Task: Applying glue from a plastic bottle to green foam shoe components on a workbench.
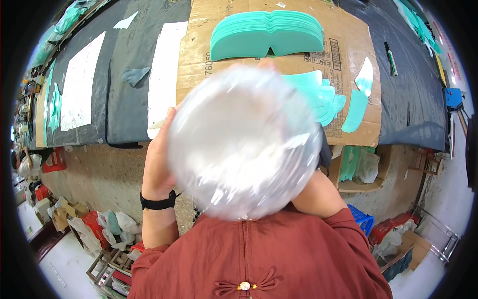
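Above cardboard (209,55) | left hand (158,164) grips crinkly clear plastic bundle (244,144) | right hand hidden, grip unclear

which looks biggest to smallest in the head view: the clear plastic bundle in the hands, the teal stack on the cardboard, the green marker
1. clear plastic bundle, though it is held close to the camera, so its true size is unsure
2. teal stack
3. green marker

flattened brown cardboard box (199,50) with black label print, on worktable
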Demonstrator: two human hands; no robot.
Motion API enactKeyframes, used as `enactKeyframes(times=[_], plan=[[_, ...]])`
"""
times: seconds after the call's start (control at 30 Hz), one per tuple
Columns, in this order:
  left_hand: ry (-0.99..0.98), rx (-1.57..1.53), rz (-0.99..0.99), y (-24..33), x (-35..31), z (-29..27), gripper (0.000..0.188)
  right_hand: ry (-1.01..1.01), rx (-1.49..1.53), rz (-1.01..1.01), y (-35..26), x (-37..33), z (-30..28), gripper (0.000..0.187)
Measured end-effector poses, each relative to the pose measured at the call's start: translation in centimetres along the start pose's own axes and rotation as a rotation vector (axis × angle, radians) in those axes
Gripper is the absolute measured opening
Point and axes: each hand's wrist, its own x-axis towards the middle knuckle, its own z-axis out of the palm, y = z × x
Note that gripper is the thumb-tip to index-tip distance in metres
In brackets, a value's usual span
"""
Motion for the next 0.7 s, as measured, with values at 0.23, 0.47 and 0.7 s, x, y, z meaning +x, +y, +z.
enactKeyframes(times=[0.23,0.47,0.7], plan=[[-0.131,-0.104,0.058,1.1,-2.3,4.2,0.058,-0.267,-0.320,-0.223,-3.8,-0.2,-0.6,0.036],[-0.050,0.233,0.085,1.0,-0.2,2.3,0.049,-0.092,-0.878,-0.201,-7.8,-0.7,-13.2,0.054],[-0.047,0.492,0.335,1.8,-1.6,5.5,0.038,0.541,0.451,-0.111,-12.3,-4.1,-21.6,0.032]])
